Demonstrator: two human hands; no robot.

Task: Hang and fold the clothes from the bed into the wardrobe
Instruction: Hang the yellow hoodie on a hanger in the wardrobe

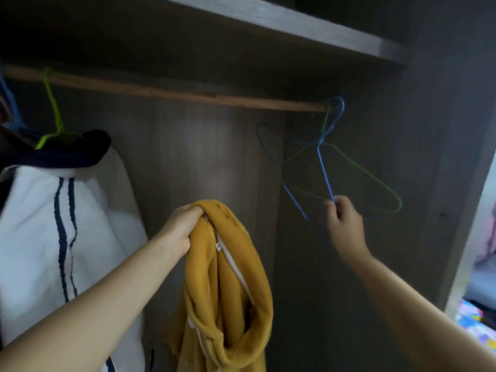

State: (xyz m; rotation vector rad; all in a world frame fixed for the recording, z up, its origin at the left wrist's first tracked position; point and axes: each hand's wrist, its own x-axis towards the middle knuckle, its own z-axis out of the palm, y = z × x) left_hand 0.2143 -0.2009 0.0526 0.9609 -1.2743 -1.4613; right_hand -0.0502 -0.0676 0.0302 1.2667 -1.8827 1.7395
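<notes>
at the wardrobe rail, garment in one hand and hanger in the other

the left hand (179, 229) is clenched round the top of a mustard garment (228, 285), which hangs down in thick folds in front of the wardrobe's back panel (201, 157). a small white tag (218, 247) shows at the inner edge of the cloth just beside the wrist — there is a mark on it, but it is too small and blurred to read.

the right hand (345, 220) reaches up to the right end of the wooden rail (166, 91) and pinches the lower end of a blue hanger (326, 170) between fingertips and thumb. that hanger's hook sits over the rail close to the side wall, tangled with a green hanger (373, 178) hooked at the same spot; a darker wire hanger (261, 138) hangs just behind them, hard to make out.

at the left end of the rail, a lime hanger (52, 103) carries a white top (53, 224) with a dark navy collar and two navy stripes running down it. a shelf (308, 30) spans the space above the rail. past the wardrobe's right edge, some bright patterned fabric (472, 318) shows — no brand or writing is legible anywhere.
</notes>
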